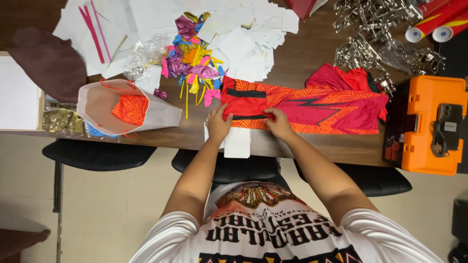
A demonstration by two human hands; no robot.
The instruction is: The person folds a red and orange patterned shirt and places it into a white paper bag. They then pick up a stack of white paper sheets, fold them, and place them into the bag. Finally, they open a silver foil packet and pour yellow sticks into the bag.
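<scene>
A red and orange patterned garment [312,104] lies flat across the brown table [312,53], its left end folded over. My left hand [218,122] presses on the folded left edge of the garment. My right hand [279,122] pinches the fold's near edge a little to the right. White cards [237,142] lie under the garment's near edge, between my two hands. To the left, a white paper bag [161,114] lies on its side with another orange garment [129,109] inside.
A heap of coloured balloons [195,63] and loose white papers [248,34] lie behind the garment. Metal clips [375,34] are piled at the back right. An orange toolbox [431,124] with a phone [448,127] on it sits right. Black chairs [97,155] stand below.
</scene>
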